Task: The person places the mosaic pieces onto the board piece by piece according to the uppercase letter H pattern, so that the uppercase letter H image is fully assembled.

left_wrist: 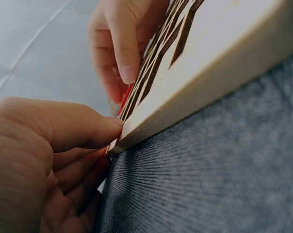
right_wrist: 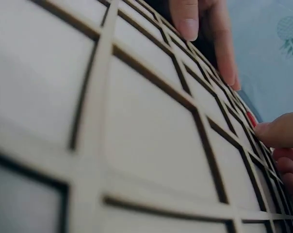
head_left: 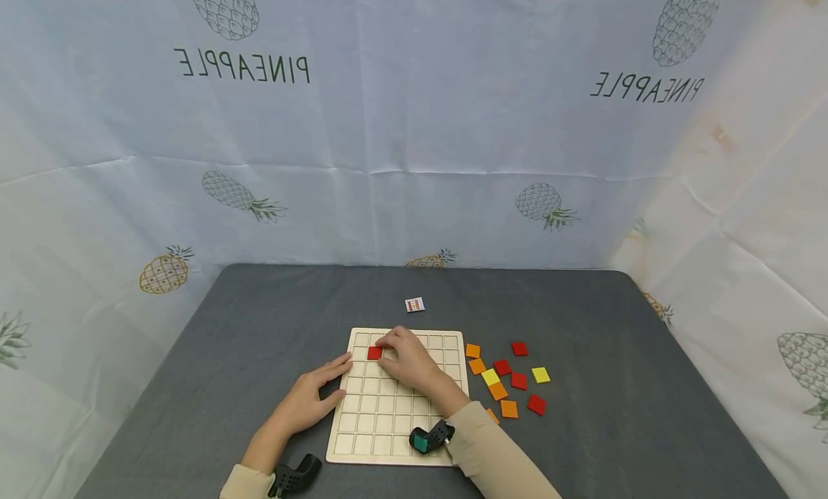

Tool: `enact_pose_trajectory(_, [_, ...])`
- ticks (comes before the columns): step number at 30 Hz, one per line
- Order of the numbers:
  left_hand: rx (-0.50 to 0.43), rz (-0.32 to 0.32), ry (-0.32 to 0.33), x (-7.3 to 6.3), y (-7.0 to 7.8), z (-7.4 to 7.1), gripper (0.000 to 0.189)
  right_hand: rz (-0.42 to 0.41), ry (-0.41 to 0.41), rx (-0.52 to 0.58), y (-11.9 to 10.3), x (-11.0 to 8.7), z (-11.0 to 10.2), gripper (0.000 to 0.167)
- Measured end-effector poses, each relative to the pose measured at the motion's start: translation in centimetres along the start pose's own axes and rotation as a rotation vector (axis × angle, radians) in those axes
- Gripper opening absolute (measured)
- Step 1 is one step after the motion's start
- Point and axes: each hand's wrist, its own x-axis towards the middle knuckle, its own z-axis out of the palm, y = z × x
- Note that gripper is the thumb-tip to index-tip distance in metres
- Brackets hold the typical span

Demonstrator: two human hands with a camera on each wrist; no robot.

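Note:
A pale wooden grid board [head_left: 366,422] lies on the table, its square cells framed by raised strips. In its upper left part sits a red square tile [head_left: 374,353]. My right hand [head_left: 410,359] reaches over the board and pinches this tile with thumb and fingertips; the tile shows as a thin red sliver [right_wrist: 252,118] by the thumb in the right wrist view. Along the board's left edge rests my left hand [head_left: 307,400], thumb and fingers spread and touching the rim. The left thumb [left_wrist: 88,125] presses at the board's side in the left wrist view.
Loose square tiles lie right of the board: several red ones [head_left: 536,405], several orange ones [head_left: 509,409] and two yellow ones [head_left: 540,375]. A small printed card [head_left: 415,305] is beyond the board on the dark grey tablecloth [head_left: 291,305]. A pineapple-print curtain [head_left: 401,125] hangs behind.

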Motion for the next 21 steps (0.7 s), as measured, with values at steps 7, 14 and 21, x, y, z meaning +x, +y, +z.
enact_pose_trajectory(7, [0.007, -0.002, 0.002, -0.1, 0.0, 0.0, 0.049, 0.049, -0.032, 0.083, 0.6, -0.8, -1.7, 0.035])
enact_pose_trajectory(14, [0.004, 0.004, 0.012, -0.2, 0.1, 0.0, 0.049, 0.062, 0.016, 0.141, 1.8, -2.2, -4.6, 0.038])
enact_pose_trajectory(21, [0.015, 0.006, 0.01, -0.2, 0.2, 0.0, 0.049, 0.052, 0.09, 0.151, 3.6, -4.9, -7.4, 0.04])
